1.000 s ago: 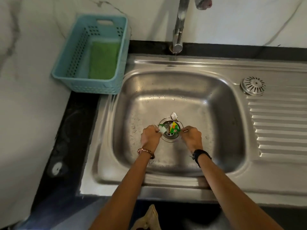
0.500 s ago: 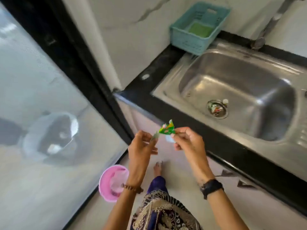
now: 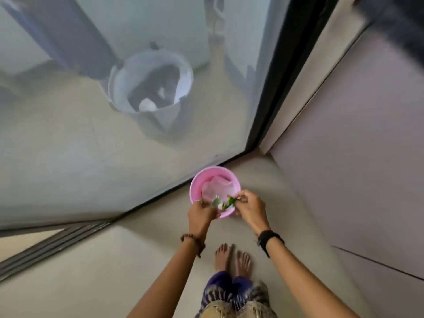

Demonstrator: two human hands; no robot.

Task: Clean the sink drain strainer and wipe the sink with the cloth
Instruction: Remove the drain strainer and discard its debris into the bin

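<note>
I look down at the floor; the sink, strainer and cloth are out of view. A pink bin (image 3: 215, 177) with a clear liner stands on the floor by the glass door. My left hand (image 3: 202, 213) pinches a pale green scrap (image 3: 215, 201) over the bin's near rim. My right hand (image 3: 250, 208) pinches a green and yellow scrap (image 3: 230, 201) just beside it, also above the bin. Both hands are close together, fingers closed on the scraps.
A frosted glass door (image 3: 114, 145) with a black frame (image 3: 273, 88) runs along the left, with a white bucket (image 3: 149, 88) behind it. A pale cabinet front (image 3: 355, 157) is at the right. My bare feet (image 3: 231, 260) stand on the beige floor just behind the bin.
I have turned away from the sink and lowered both hands with the scraps from beside the counter down to just above the pink bin.
</note>
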